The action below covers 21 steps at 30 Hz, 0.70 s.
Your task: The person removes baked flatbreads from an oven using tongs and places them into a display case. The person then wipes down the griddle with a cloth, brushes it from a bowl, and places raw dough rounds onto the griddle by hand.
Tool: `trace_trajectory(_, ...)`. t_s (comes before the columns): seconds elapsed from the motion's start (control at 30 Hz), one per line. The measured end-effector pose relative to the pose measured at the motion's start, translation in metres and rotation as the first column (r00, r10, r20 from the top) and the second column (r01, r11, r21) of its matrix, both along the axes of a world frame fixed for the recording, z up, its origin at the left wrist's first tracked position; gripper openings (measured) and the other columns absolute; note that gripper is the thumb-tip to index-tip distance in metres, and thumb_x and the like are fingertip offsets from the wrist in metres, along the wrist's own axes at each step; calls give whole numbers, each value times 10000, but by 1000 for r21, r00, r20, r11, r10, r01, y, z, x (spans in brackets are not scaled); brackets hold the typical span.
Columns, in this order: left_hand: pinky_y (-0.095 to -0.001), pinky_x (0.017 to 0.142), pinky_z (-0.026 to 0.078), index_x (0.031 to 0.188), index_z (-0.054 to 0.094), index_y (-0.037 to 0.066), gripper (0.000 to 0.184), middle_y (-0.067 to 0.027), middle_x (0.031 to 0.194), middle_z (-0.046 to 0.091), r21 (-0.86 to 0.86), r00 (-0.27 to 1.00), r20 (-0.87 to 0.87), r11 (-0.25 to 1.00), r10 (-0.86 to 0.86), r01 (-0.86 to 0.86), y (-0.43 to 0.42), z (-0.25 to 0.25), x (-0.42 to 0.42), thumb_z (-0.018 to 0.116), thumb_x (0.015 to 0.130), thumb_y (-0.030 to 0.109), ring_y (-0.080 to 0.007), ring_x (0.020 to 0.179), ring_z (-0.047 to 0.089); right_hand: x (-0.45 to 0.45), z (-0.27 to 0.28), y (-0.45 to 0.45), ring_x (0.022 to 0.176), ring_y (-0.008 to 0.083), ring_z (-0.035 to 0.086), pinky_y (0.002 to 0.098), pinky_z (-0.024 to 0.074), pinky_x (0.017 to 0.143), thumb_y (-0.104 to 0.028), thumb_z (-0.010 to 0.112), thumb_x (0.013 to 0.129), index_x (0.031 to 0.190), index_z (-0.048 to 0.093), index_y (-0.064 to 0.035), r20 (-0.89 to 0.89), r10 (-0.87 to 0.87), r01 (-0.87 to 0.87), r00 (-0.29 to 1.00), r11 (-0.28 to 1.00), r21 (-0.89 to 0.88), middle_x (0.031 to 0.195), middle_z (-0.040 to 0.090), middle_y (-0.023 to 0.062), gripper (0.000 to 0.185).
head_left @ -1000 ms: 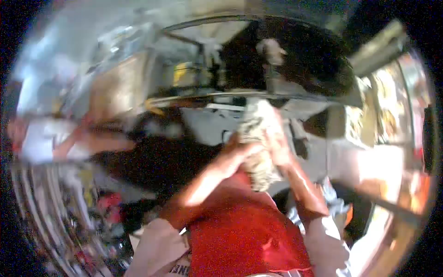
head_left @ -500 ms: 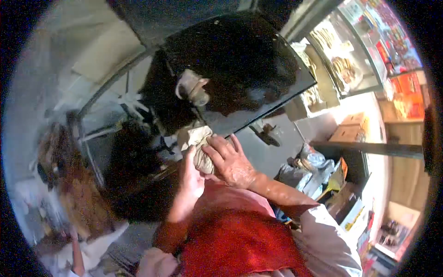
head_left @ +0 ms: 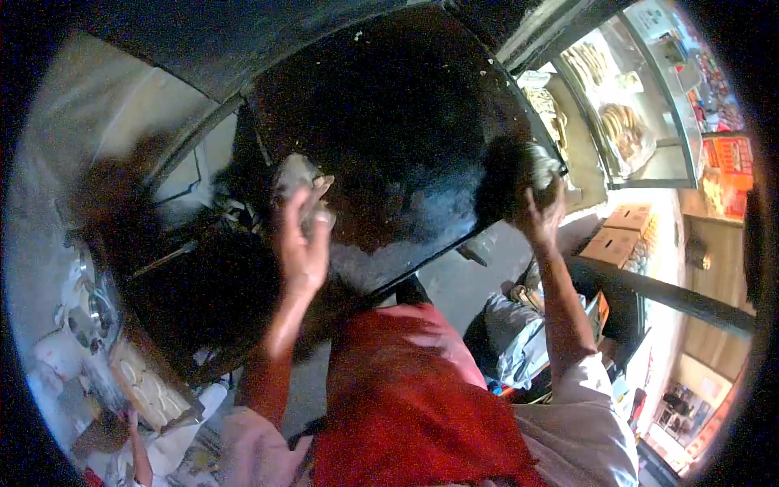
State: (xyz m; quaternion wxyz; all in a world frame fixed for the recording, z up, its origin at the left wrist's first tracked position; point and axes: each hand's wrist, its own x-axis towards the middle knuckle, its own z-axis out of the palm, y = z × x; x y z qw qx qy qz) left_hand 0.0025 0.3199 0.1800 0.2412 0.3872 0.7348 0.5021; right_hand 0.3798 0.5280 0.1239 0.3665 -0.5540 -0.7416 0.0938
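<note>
The worktop (head_left: 389,105) is dark, w/ small pale specks (head_left: 358,36) nr its far edge. R hand (head_left: 542,213) is at its right side; this grip is closed on a pale bundle (head_left: 537,165), a bit blurred. L hand (head_left: 304,258) is at the left side, in front of a whitish object (head_left: 294,174) on the worktop; I cannot tell if L grip holds it. On the right is a lit glass case (head_left: 680,105) w/ flat breads (head_left: 621,126), then cardboard boxes (head_left: 610,246). Lower left: tray (head_left: 182,418) w/ pale pieces (head_left: 148,388), another person's arm (head_left: 139,458).

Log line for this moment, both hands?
left hand: at pale object, contact unclear | right hand: holding pale bundle | dark surface: between hands
</note>
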Motion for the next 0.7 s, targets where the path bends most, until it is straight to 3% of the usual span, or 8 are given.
trace_trajectory(0.07,-424,1103,282,1397,409,64,523,-157,1378,484,-132,965,-252,985,72,-108,7,-23,-25,567,952,289,-302,1292,413,-25,-16,26,1087,350,566,408,464,962,-95,689,803,1333,463,25,106,-161,176,981,973,-151,1194,586,216,589)
trace_trajectory(0.17,-486,1080,277,1443,344,67,642,-217,1392,436,-314,851,-525,927,9,-203,31,-38,-35,588,920,349,-393,1270,381,-147,-37,-11,1054,337,568,442,480,894,-63,572,774,1338,467,-33,563,189,-149,804,982,-117,1205,579,193,575)
trace_trajectory(0.3,-526,1085,239,1463,298,85,794,-232,1382,397,-306,690,-721,925,-70,-226,44,-58,-46,637,855,468,-411,1294,357,-242,1,-50,985,361,564,429,500,854,-60,675,710,1216,530,-22,65,566,-547,822,816,-185,1052,598,180,527)
trace_trajectory(0.37,-509,1090,244,1465,299,86,788,-236,1376,397,-280,763,-646,934,-11,-223,47,-69,-56,616,870,495,-396,1300,361,-176,2,-7,1034,378,565,439,482,905,-174,778,635,1194,520,-21,207,436,-391,876,892,-226,1115,590,189,634)
trace_trajectory(0.43,-502,1047,307,1467,301,88,754,-238,1333,419,-159,930,-231,932,287,-327,58,-79,-52,591,893,483,-398,1253,404,-92,17,54,1019,363,563,431,484,899,-165,778,635,1157,534,-23,233,276,-251,933,959,-131,1079,586,181,594)
trace_trajectory(0.5,-498,1002,359,1463,301,61,718,-244,1293,434,-180,882,-399,922,250,-343,62,-71,-46,566,913,440,-405,1203,440,-17,1,126,932,272,645,405,532,780,-323,558,924,1263,535,-33,-242,-31,-41,970,957,-289,1095,657,116,446)
trace_trajectory(0.57,-514,990,365,1452,305,22,707,-252,1286,435,-190,900,-357,924,251,-333,66,-69,-40,535,923,430,-414,1185,453,32,-80,201,900,270,662,380,539,743,-228,580,900,1262,529,-28,353,-297,271,887,955,123,1099,669,145,416)
trace_trajectory(0.7,-540,1077,287,1439,306,-12,699,-293,1441,345,-151,785,-613,961,93,-232,58,-75,-45,466,955,465,-450,1295,382,-134,-66,246,792,235,655,359,532,663,-202,589,887,1202,557,-31,442,-73,241,894,910,-337,944,680,122,359)
